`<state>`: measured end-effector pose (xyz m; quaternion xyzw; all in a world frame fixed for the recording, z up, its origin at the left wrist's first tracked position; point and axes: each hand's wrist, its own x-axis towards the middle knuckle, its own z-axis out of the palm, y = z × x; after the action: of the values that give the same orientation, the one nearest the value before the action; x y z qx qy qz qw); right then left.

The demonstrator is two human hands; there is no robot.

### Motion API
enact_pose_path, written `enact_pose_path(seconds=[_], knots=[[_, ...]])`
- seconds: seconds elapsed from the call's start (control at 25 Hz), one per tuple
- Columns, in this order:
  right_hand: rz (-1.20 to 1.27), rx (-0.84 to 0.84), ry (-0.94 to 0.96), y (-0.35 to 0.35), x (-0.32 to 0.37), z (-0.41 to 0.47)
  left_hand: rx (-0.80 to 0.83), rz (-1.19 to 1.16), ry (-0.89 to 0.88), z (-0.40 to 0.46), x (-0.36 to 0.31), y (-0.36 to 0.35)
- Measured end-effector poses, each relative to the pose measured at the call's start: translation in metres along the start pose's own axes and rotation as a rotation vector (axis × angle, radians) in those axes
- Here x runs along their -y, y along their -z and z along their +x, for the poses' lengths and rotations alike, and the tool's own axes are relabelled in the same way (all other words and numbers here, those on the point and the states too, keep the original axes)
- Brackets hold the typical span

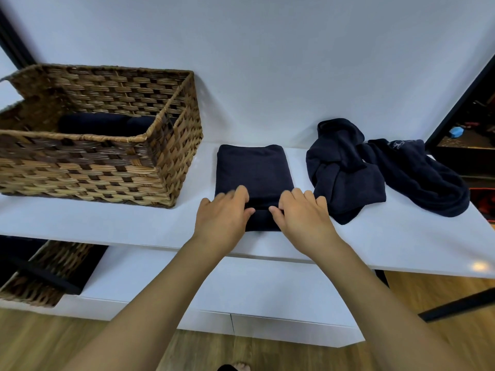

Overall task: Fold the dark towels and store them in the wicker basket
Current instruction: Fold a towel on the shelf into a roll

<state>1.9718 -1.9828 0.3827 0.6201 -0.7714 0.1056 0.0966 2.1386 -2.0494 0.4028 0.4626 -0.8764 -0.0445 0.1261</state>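
Both bare forearms reach forward from the bottom of the view, over the wooden floor and the front edge of the white desk (134,226). At the desk's near edge the left hand (222,212) and the right hand (302,212) sit side by side on the near end of a dark navy towel folded into a flat rectangle (251,170). Their fingers curl over the near hem and the thumbs tuck toward it, so each appears to pinch that edge, as if to turn it over once more or roll it. I judge this towel partly folded.

Just right of it, touching its corner or nearly so, lies a crumpled heap of dark navy towels (348,170), unfolded; how many it holds I cannot tell.

Farther back on the left stands the brown woven wicker basket (174,135), with at least one dark towel, rolled or folded, (107,124) already inside. So some storing is done; the folding in hand and the heap remain.
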Motion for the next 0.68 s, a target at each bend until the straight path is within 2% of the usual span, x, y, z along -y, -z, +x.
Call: enact_pose_path(seconds=[0.12, 0.2, 0.24, 0.32, 0.44, 0.68], knots=[[-0.039, -0.234, 0.083, -0.004, 0.004, 0.000, -0.242, 0.116, -0.251, -0.010, -0.008, -0.012], [0.052, -0.315, 0.192, -0.012, -0.003, -0.004, -0.298, 0.028, -0.306, -0.022, -0.004, -0.022], [0.143, -0.309, 0.239, -0.014, -0.011, -0.006, -0.277, -0.024, -0.296, -0.026, 0.002, -0.025], [0.270, -0.177, 0.307, -0.013, -0.028, -0.017, -0.183, -0.099, -0.263, -0.034, 0.015, -0.027], [0.283, -0.033, 0.272, -0.008, -0.038, -0.022, -0.100, -0.110, -0.268, -0.030, 0.028, -0.024], [0.186, -0.060, 0.163, -0.011, -0.017, -0.009, -0.140, 0.023, -0.272, -0.009, 0.030, -0.023]])
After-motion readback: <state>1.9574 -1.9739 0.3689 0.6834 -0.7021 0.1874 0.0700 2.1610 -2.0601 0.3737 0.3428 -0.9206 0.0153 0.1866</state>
